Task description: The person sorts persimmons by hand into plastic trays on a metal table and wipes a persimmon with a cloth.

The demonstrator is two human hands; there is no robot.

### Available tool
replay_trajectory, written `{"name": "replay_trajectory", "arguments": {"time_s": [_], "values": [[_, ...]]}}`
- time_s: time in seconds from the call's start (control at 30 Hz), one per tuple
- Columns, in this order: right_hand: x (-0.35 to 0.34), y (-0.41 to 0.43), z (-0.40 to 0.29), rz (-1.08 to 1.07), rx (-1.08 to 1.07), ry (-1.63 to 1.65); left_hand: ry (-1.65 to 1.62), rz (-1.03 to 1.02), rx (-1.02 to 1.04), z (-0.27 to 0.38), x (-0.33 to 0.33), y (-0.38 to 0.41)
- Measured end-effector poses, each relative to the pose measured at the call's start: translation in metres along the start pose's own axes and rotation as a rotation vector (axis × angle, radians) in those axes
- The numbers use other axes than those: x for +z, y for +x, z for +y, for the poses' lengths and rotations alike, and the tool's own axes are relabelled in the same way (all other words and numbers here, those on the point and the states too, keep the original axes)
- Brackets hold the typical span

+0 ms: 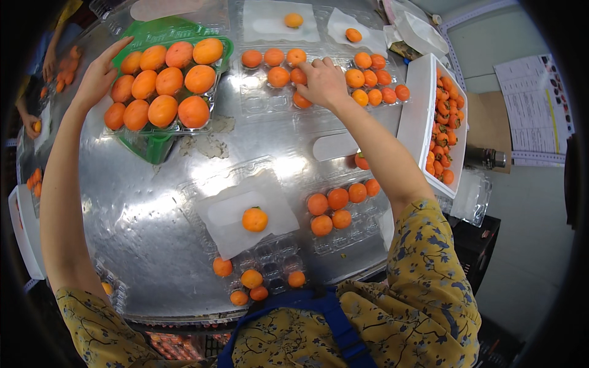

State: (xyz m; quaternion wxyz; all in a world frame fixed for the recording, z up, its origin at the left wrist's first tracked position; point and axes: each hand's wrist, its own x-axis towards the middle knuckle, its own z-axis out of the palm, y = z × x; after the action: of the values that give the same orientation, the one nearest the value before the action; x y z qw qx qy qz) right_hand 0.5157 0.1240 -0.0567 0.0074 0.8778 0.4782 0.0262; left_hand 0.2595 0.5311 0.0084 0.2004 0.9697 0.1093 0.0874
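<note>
A clear plastic tray (202,132) full of large orange persimmons (163,110) rests on a green plastic basket (158,149). My left hand (99,73) is at the tray's far left side, fingers spread, the index finger reaching along the green rim. My right hand (324,83) is bent down over a second clear tray (255,105), partly filled with smaller persimmons (278,77). Its fingers touch or nearly touch a persimmon (298,76), with another persimmon (302,100) just below. The fingertips are partly hidden, so a grip cannot be made out.
A white foam box (418,110) of persimmons stands at the right. Nearer me are a single persimmon (255,219) on white paper (221,202) and part-filled trays (349,230). Another person's hand (31,126) holds a fruit at the far left. Printed sheets (529,106) hang on the right.
</note>
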Motion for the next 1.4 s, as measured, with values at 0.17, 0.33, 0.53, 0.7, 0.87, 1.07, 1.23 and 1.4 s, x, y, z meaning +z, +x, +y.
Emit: {"name": "replay_trajectory", "arguments": {"time_s": [0.17, 0.33, 0.53, 0.7, 0.87, 1.07, 1.23, 1.4], "values": [[-0.003, 0.003, -0.007, -0.051, 0.064, 0.047, 0.006, 0.032, 0.002, 0.006, -0.001, -0.009], [-0.005, 0.002, -0.004, -0.048, 0.075, 0.088, 0.023, 0.071, 0.054, 0.006, -0.001, -0.011], [-0.001, 0.005, -0.003, -0.046, 0.060, 0.079, -0.014, 0.062, -0.060, 0.019, -0.005, -0.013], [0.000, 0.007, -0.002, -0.061, 0.080, 0.119, -0.018, 0.125, 0.018, 0.015, -0.001, -0.013], [-0.001, 0.006, 0.001, -0.020, 0.074, 0.172, -0.053, 0.056, -0.041, 0.014, -0.003, -0.011], [-0.003, 0.010, -0.002, -0.032, 0.014, 0.235, 0.012, 0.175, 0.080, 0.006, 0.007, -0.018], [0.003, 0.009, 0.004, -0.005, -0.047, 0.191, 0.006, 0.111, -0.039, 0.010, 0.002, -0.016], [0.010, 0.014, 0.010, -0.038, -0.040, 0.210, -0.049, 0.060, -0.159, 0.027, -0.003, -0.017]]}}
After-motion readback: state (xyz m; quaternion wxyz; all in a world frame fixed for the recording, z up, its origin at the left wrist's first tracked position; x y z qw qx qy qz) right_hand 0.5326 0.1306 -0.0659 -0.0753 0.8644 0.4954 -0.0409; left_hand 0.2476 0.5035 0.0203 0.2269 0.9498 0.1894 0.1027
